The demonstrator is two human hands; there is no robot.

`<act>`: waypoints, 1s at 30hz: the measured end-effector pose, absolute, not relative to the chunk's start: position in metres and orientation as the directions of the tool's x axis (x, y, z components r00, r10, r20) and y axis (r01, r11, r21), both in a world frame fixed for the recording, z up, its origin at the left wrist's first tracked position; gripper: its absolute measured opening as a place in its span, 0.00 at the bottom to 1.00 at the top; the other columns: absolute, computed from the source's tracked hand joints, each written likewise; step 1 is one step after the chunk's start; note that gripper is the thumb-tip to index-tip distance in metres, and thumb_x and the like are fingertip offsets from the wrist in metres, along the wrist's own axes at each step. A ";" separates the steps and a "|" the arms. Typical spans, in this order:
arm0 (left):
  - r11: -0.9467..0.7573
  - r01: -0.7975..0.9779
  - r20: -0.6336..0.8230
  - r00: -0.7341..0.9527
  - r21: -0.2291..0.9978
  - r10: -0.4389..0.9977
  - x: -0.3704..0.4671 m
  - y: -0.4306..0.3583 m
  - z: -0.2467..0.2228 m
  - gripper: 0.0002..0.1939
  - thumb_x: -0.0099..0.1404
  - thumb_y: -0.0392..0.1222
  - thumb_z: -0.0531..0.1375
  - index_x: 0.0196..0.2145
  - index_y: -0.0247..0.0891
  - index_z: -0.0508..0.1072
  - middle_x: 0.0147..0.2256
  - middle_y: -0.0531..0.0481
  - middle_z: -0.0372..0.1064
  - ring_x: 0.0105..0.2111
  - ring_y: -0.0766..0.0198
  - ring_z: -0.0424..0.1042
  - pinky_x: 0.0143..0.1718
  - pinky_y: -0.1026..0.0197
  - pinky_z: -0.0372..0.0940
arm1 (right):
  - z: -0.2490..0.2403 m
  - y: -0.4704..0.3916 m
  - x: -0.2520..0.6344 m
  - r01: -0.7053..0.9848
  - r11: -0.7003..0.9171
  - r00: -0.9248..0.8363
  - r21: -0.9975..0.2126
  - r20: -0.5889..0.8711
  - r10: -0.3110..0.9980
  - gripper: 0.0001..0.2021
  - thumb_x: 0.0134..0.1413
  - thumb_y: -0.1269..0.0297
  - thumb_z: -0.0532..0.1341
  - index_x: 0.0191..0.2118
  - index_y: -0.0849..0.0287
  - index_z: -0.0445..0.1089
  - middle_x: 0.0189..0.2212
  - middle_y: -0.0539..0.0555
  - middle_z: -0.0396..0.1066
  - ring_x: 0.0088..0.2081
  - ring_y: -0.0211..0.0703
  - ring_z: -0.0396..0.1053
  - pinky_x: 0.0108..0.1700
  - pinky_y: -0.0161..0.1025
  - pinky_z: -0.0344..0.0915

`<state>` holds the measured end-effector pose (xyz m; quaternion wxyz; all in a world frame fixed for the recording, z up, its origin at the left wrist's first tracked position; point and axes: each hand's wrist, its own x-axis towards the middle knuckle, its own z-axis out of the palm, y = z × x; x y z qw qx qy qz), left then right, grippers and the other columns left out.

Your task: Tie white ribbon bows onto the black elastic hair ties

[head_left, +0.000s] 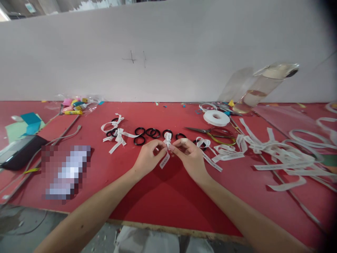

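Printed ribbon (165, 161): light, limp, I'd guess; pinch its gathered middle
Left hand (147, 155): pinching ribbon
Right hand (191, 156): pinching it too
White spool (209, 119): their two o'clock

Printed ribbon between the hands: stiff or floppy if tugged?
Likely floppy: similar strips at right curl and loop. Probably light, as the ribbon looks thin and narrow. Might drag the black ring along, since its upper end overlaps it, though I can't tell whether it's tied on.
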<state>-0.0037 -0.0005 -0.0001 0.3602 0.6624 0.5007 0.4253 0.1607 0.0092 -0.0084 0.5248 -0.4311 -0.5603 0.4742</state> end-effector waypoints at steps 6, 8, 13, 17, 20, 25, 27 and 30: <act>-0.138 0.118 0.103 0.264 0.983 0.959 -0.009 0.006 0.004 0.07 0.64 0.43 0.58 0.31 0.37 0.66 0.28 0.53 0.65 0.27 0.69 0.65 0.32 0.64 0.63 | -0.011 0.012 0.162 -0.012 0.207 -0.116 -0.978 0.207 0.972 0.13 0.50 0.53 0.68 0.30 0.56 0.69 0.25 0.49 0.70 0.28 0.39 0.69 0.34 0.39 0.70; -0.146 0.112 0.106 0.302 0.983 0.947 -0.012 0.006 0.006 0.08 0.63 0.44 0.58 0.31 0.37 0.66 0.29 0.53 0.65 0.28 0.69 0.65 0.32 0.64 0.62 | -0.012 0.013 0.163 -0.027 0.199 -0.120 -0.980 0.201 0.972 0.14 0.49 0.52 0.69 0.31 0.55 0.69 0.28 0.49 0.70 0.30 0.39 0.70 0.35 0.39 0.71; -0.183 0.190 0.114 0.328 0.965 0.938 -0.013 0.003 0.009 0.08 0.63 0.44 0.58 0.31 0.37 0.66 0.30 0.52 0.65 0.28 0.68 0.64 0.32 0.64 0.61 | -0.013 0.014 0.165 -0.080 0.103 -0.149 -0.991 0.114 0.982 0.15 0.53 0.49 0.66 0.40 0.54 0.71 0.31 0.49 0.72 0.28 0.38 0.70 0.29 0.37 0.70; -0.242 0.260 0.151 0.328 0.935 0.933 -0.013 0.003 0.007 0.07 0.64 0.42 0.57 0.31 0.36 0.67 0.31 0.51 0.66 0.30 0.67 0.64 0.34 0.64 0.62 | -0.013 0.013 0.164 -0.143 -0.016 -0.239 -0.990 0.019 0.971 0.18 0.53 0.51 0.66 0.46 0.55 0.73 0.25 0.47 0.70 0.22 0.35 0.66 0.23 0.34 0.66; -0.373 0.380 0.233 0.365 0.846 0.901 -0.014 0.005 0.004 0.04 0.64 0.39 0.57 0.32 0.37 0.68 0.32 0.50 0.68 0.31 0.66 0.65 0.35 0.64 0.61 | -0.011 0.012 0.164 -0.177 -0.092 -0.303 -0.980 -0.034 0.952 0.21 0.54 0.52 0.65 0.52 0.55 0.73 0.23 0.46 0.69 0.20 0.33 0.65 0.20 0.32 0.61; -0.538 0.463 0.315 0.475 0.704 0.821 -0.017 0.005 0.000 0.01 0.62 0.34 0.57 0.33 0.38 0.68 0.31 0.51 0.68 0.31 0.67 0.65 0.35 0.64 0.61 | -0.010 0.014 0.164 -0.288 -0.217 -0.361 -0.933 -0.104 0.927 0.22 0.51 0.53 0.67 0.51 0.54 0.74 0.27 0.47 0.71 0.16 0.27 0.57 0.16 0.30 0.51; -0.510 0.420 0.301 0.469 0.751 0.830 -0.017 0.004 0.000 0.01 0.63 0.36 0.57 0.34 0.38 0.69 0.32 0.51 0.69 0.31 0.67 0.66 0.35 0.64 0.62 | -0.012 0.015 0.164 -0.311 -0.188 -0.307 -0.932 -0.088 0.948 0.20 0.49 0.55 0.69 0.48 0.53 0.75 0.28 0.47 0.72 0.16 0.25 0.51 0.16 0.29 0.48; -0.430 0.337 0.271 0.427 0.838 0.863 -0.014 0.003 -0.001 0.05 0.66 0.41 0.58 0.35 0.37 0.71 0.33 0.49 0.71 0.31 0.67 0.68 0.36 0.64 0.65 | -0.013 0.017 0.162 -0.341 -0.155 -0.252 -0.927 -0.069 0.965 0.19 0.46 0.55 0.71 0.46 0.53 0.75 0.30 0.48 0.73 0.19 0.28 0.55 0.19 0.30 0.56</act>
